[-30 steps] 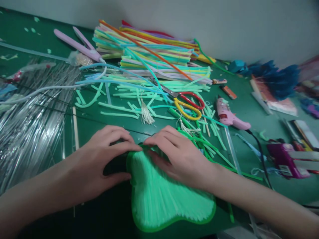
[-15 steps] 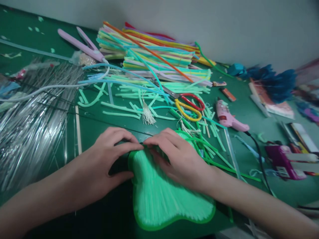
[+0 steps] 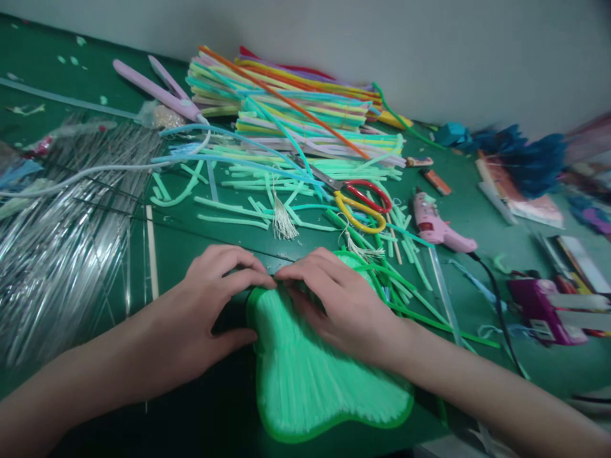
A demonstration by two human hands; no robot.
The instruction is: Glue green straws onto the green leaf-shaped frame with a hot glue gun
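A light green piece made of pipe cleaners laid side by side (image 3: 315, 388), edged in darker green with a wavy outline, lies at the table's front. My left hand (image 3: 214, 312) grips its upper left edge, fingertips on the top and thumb against the side. Bent over the same top edge, my right hand (image 3: 344, 305) pinches with its fingertips close to the left ones. Its palm covers the piece's upper right part. What exactly lies between the right fingertips is hidden. Loose dark green pipe cleaners (image 3: 420, 318) stick out beyond my right hand.
Bundled pipe cleaners (image 3: 305, 95) lie along the wall, with red-and-yellow scissors (image 3: 360, 207) before them. At right are a pink glue gun (image 3: 442, 222) and a purple box (image 3: 537, 312). Silvery strips (image 3: 71, 235) and a pink hair straightener (image 3: 157, 89) are at left.
Both hands stay at the top edge of the green piece, almost unmoved. The view has shifted very slightly.
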